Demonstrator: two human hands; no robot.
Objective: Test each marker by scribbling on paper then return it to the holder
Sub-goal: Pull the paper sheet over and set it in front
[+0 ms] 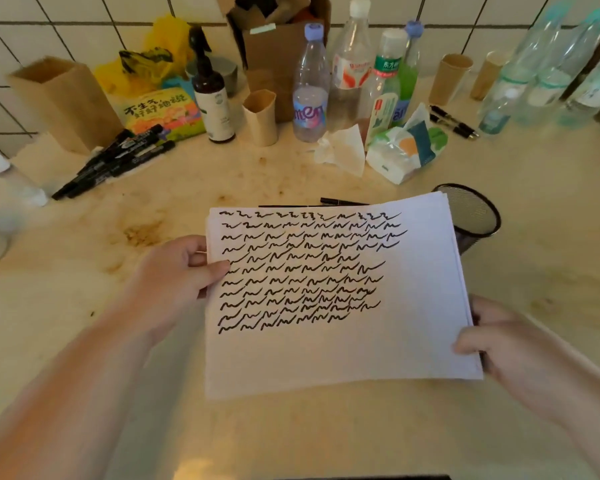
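Observation:
A stack of white paper [378, 341], its top sheet covered with rows of black scribbles, is held above the table. My left hand [177, 271] pinches its left edge, thumb on top. My right hand [499, 344] grips the lower right edge. A black mesh holder [475, 216] stands just behind the paper's right corner and looks empty. Several black markers [115, 161] lie in a pile at the far left. One thin black marker [343, 201] lies just beyond the paper's top edge.
Plastic bottles [310, 88], a brown spray bottle [212, 95], paper cups [261, 117], brown paper bags [66, 102], a tissue pack [406, 150] and two pens [452, 121] crowd the back of the stained beige table [84, 258] along a tiled wall.

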